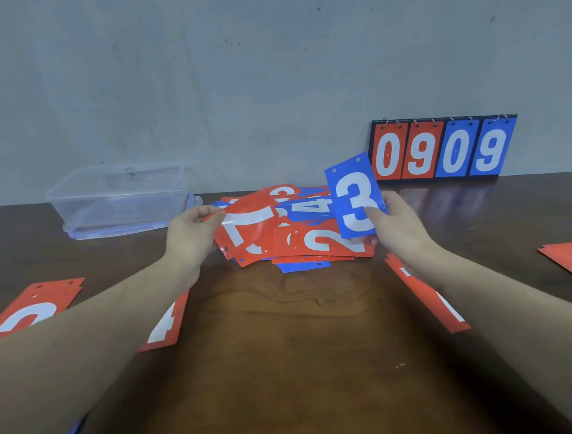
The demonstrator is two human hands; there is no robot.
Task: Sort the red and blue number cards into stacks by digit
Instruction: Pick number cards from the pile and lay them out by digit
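- Landmark: mixed pile (297, 230) of red and blue cards, mid-desk (305, 349), still unsorted.
- Right hand (399, 228) pinches a blue 3 (354, 195), held upright just right of the pile, lifted clear of it, face to camera.
- Left hand (192, 229) grips the edge of a red card (248, 221) at the pile's left side; digit looks like a 7 or 1, can't tell. Card is tilted up, not yet free of the pile.
- So both hands are clamped on cards, well apart, one on each side of the pile.
- Sorted starts around the pile: red stack (31, 310) near-left (digit half hidden by the arm), red 4 (167, 323) beside it, red 1 (428, 295) near-right under the right forearm, another red stack (568, 258) far right at the frame edge.
- Behind the pile: scoreboard (441, 148) reading 0909 against the wall, to the right; clear tub (121, 199) to the left.
- Step in hand, my read: pulling cards off the pile, early in the sort, most cards still in the heap.
- Next move needs: a spot for the 3. No 3 stack is visible, so probably a fresh bare patch of desk, clear of the other stacks. Read the left card's digit before it goes down.
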